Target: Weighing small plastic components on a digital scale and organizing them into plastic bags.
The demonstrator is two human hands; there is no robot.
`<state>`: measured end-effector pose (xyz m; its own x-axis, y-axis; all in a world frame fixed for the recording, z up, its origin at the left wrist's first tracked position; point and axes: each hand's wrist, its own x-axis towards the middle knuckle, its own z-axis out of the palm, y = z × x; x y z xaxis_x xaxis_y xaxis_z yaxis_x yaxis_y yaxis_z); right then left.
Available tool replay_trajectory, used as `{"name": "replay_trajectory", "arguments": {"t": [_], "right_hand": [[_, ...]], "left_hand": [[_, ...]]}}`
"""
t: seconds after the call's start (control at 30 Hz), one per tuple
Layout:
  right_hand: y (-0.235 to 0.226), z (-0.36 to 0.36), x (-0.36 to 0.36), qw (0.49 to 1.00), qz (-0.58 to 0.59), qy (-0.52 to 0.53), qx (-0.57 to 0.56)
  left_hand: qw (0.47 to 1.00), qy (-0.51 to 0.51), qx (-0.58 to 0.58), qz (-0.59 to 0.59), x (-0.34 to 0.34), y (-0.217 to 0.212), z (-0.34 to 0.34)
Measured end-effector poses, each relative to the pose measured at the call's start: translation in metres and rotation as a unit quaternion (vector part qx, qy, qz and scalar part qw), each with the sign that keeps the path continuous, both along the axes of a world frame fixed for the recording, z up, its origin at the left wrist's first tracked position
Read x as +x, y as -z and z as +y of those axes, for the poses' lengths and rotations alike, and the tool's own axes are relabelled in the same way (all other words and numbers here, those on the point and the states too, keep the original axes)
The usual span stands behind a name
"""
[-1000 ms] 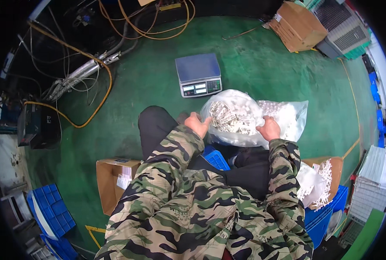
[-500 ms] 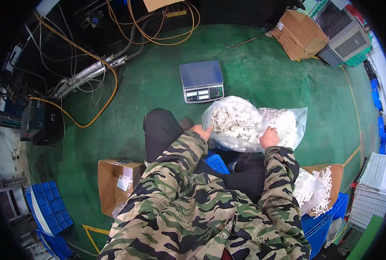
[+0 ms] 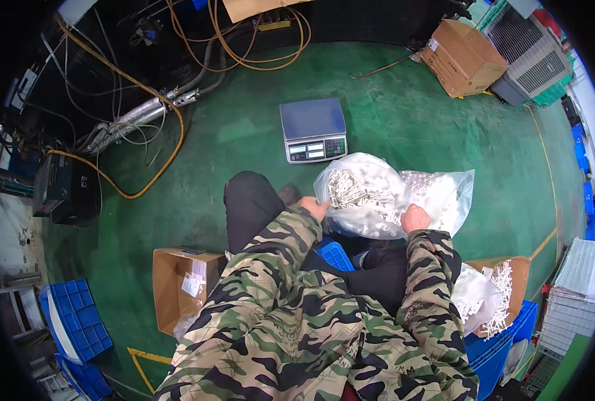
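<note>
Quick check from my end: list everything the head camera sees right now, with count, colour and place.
Plastic bag: one, clear, full of small white parts, held in front of the knees.
Scale: one, grey, on the green floor ahead.
Cardboard boxes: one open, lower left; one closed, upper right; one with white parts, right.
Blue crates: lower left.
Cables: orange and grey, upper left.
Left hand, right hand: gripping the bag.

One head-worn fisheye view looks steeply down from close above the person's forearms. The green floor [image 3: 404, 120] bends toward the rim.
</note>
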<state>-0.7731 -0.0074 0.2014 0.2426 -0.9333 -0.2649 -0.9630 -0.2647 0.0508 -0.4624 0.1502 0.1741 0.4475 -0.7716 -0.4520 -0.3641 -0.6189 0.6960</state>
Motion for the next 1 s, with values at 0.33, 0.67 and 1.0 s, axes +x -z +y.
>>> {"name": "replay_trajectory", "arguments": {"t": [0.33, 0.67, 1.0], "right_hand": [[-0.007, 0.006, 0.019, 0.996, -0.085, 0.015, -0.021], [0.010, -0.016, 0.018, 0.987, -0.103, 0.110, -0.054], [0.033, -0.028, 0.004, 0.989, -0.094, -0.048, -0.107]], "left_hand": [[1.000, -0.017, -0.006, 0.005, -0.002, 0.006, 0.000], [0.991, -0.083, 0.026, 0.098, 0.001, -0.010, -0.003], [0.975, -0.109, 0.040, 0.188, -0.003, -0.013, -0.012]]}}
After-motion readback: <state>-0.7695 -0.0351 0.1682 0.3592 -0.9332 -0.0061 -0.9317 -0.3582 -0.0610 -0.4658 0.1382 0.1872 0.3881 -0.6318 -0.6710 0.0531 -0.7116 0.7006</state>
